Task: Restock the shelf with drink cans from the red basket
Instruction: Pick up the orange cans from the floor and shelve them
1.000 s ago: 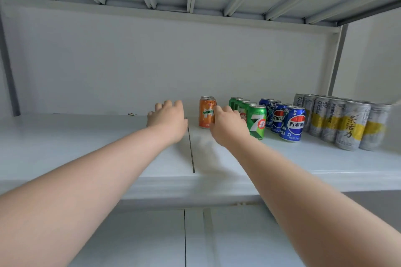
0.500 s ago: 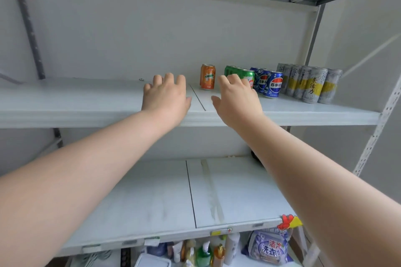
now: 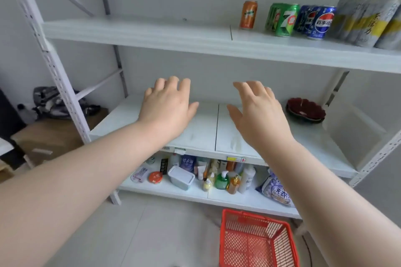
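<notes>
— Red, you say the basket (image 3: pixel 253 243) is. Where does it sit from your hands?

— On the pale floor, low and to my right, in front of the rack's bottom shelf (image 3: pixel 165 189). Both my hands hang in the air well above it, in front of the middle shelf (image 3: pixel 201 134).

— What do the hands hold?

— Nothing. My left hand (image 3: pixel 167 110) is palm down, fingers loosely spread and a little bent. My right hand (image 3: pixel 258 112) lies much the same, thumb out toward the left one. A clear gap separates the two.

— And the cans, how many?

— All are on the top shelf (image 3: pixel 152 32), up and to the right of my right hand, well apart from it. One orange can (image 3: pixel 248 14) stands alone at the left end. Near it comes a row of green cans (image 3: pixel 284 19): I count at least two, blurred one behind another. Touching those, blue cans (image 3: pixel 319 21), again at least two. Last, silver cans (image 3: pixel 366 24) with yellow bands, at least four, the farthest cut off by the right edge. Every can stands upright.

— Anything else?

— One dark red bowl (image 3: pixel 304 110) on the middle shelf, to the right of my right hand. The bottom shelf is crowded with bottles too small to count surely, plus one white lidded tub (image 3: pixel 181 178) and one printed bag (image 3: pixel 275 191).
</notes>
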